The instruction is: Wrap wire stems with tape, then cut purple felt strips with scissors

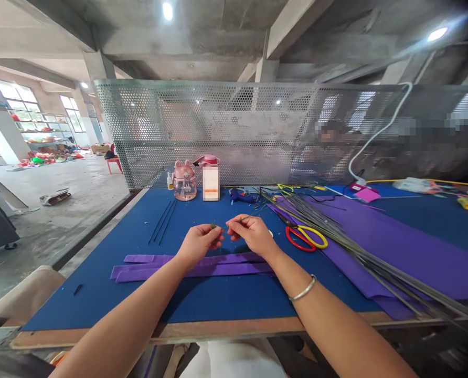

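Observation:
Over the blue table top (100,283) my two hands meet, fingertips a small gap apart. My left hand (200,242) is closed in a pinch, with a small dark green bit showing at thumb and forefinger; its kind is too small to tell. My right hand (253,233) also pinches, and a thin dark wire stem (258,209) seems to run from its fingers up to the right. Below the hands lie purple fabric strips (147,270), partly hidden by my forearms. Three dark wire stems (162,223) lie to the left.
Scissors (307,237) with red and yellow handles lie right of my hands. Beside them, a bundle of long wires (360,252) crosses purple fabric (411,247). A blue glue gun (242,196), pink-lidded bottle (184,181) and phone-like block (211,184) stand before a perforated metal screen (226,126).

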`<action>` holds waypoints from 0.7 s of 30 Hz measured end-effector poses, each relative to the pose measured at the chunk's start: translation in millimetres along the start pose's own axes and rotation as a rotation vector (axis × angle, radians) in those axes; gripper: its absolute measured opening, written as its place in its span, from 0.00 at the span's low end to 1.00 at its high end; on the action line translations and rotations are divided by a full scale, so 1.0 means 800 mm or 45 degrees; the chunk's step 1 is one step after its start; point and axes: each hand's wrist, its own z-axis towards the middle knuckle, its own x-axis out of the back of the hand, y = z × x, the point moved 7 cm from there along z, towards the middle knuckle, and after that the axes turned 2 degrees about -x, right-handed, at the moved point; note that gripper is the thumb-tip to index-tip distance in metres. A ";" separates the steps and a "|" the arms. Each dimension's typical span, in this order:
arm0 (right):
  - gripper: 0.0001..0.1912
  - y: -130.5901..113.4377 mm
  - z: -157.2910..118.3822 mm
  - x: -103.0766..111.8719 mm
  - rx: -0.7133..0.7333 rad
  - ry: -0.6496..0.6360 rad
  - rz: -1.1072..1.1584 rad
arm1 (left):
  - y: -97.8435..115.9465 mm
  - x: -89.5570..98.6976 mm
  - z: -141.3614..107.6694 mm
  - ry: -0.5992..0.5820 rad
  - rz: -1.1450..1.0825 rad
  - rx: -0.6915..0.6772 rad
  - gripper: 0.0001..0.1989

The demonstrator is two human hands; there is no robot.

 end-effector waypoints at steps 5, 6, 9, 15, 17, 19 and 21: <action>0.17 -0.003 -0.004 0.004 0.079 0.131 -0.197 | 0.004 -0.011 -0.004 -0.044 0.243 -0.132 0.17; 0.19 -0.007 -0.005 0.003 0.127 0.140 -0.248 | 0.004 -0.012 -0.004 -0.052 0.262 -0.138 0.17; 0.20 -0.012 -0.005 0.002 0.169 0.117 -0.225 | -0.003 -0.011 -0.003 -0.082 0.137 -0.039 0.17; 0.16 0.004 -0.001 -0.010 -0.087 -0.162 0.217 | -0.014 -0.015 -0.004 -0.236 -0.105 0.184 0.16; 0.17 0.011 0.000 -0.006 -0.116 -0.086 0.143 | -0.010 -0.013 -0.004 -0.212 0.052 0.097 0.16; 0.16 0.015 0.000 -0.002 -0.126 0.004 0.080 | -0.003 -0.011 -0.004 -0.174 0.300 -0.068 0.16; 0.16 0.016 0.000 0.000 -0.105 0.065 0.027 | 0.003 -0.012 -0.005 -0.162 0.513 -0.213 0.17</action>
